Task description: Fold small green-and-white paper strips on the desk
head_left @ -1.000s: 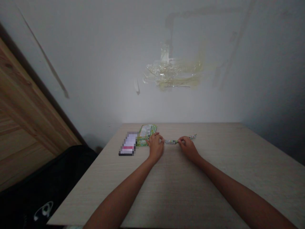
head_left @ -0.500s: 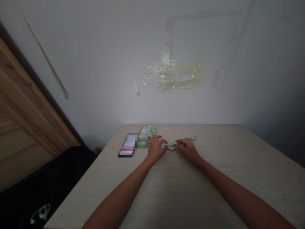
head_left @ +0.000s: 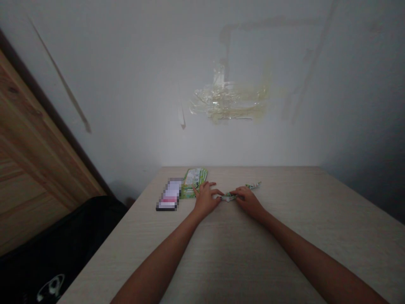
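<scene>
Low over the middle of the table, a small crumpled strip of green and white printed wrapper (head_left: 228, 197) lies between my hands. My left hand (head_left: 206, 198) pinches its left end with thumb and index finger, while the other fingers spread out over the table. At the right end, my right hand (head_left: 248, 200) grips the strip with its fingertips, and its other fingers are curled in. A second twisted green and white piece (head_left: 254, 185) rests just beyond my right hand. Beside my left fingers lie flat green printed packets (head_left: 190, 191), partly covered by that hand.
A phone (head_left: 169, 196) with a blurred screen lies left of the packets. The pale wooden table (head_left: 284, 211) meets a wall with peeling tape (head_left: 234, 101). To the left are a black bag (head_left: 95, 236) and a wooden panel (head_left: 31, 147).
My right fingers have shifted slightly left over the strip and press lower on it. The strip looks flatter and less of it shows. My left hand has hardly moved.
</scene>
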Motion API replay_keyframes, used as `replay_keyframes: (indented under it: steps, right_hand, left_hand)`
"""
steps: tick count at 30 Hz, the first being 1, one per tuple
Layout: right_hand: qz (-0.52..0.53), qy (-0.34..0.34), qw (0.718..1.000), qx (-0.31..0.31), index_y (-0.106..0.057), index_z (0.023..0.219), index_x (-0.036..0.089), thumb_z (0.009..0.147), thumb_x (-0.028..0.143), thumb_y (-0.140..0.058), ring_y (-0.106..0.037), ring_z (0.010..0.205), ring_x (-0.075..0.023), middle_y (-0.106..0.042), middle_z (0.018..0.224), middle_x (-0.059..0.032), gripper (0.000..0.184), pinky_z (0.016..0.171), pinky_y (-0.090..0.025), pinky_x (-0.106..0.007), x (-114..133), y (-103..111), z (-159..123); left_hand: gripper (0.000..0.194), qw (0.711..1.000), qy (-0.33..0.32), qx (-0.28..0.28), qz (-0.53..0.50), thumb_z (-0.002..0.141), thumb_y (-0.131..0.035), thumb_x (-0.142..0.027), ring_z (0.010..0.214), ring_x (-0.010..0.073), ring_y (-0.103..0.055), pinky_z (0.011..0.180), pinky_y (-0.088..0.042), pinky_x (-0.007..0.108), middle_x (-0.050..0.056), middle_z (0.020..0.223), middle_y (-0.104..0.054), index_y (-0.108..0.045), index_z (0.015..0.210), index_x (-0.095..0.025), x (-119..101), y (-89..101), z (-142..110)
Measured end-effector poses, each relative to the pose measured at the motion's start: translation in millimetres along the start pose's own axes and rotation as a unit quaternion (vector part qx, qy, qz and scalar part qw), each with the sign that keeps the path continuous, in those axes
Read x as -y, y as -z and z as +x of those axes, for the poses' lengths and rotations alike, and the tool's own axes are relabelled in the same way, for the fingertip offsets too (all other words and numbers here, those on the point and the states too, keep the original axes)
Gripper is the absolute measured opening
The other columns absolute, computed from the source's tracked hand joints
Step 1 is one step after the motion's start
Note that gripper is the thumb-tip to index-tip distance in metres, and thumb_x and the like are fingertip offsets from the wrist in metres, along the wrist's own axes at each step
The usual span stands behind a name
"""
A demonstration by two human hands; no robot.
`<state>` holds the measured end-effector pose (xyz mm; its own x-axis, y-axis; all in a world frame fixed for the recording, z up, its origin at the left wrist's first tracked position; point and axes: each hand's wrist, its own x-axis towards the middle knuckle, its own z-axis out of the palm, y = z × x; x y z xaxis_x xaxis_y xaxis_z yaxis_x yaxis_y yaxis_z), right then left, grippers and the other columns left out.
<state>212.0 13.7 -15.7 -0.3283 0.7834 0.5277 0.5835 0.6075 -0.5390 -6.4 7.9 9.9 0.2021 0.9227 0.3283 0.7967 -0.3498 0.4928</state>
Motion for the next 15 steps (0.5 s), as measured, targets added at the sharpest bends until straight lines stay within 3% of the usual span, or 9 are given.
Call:
replay_keyframes:
  steps: [15]
  right_hand:
    - [0.013, -0.004, 1.0, 0.012, -0.075, 0.098, 0.024, 0.066, 0.001, -0.05, -0.059, 0.094, -0.0217, -0.069, 0.093, -0.0057, 0.046, 0.091, -0.044, -0.04, -0.4, 1.9, 0.0]
  left_hand:
    - [0.015, 0.998, -0.033, 0.045, 0.034, 0.074, -0.072, -0.03, 0.138, 0.0314, -0.027, 0.106, 0.009, 0.072, -0.002, 0.134, -0.054, -0.075, 0.085, -0.039, 2.0, 10.6, -0.6]
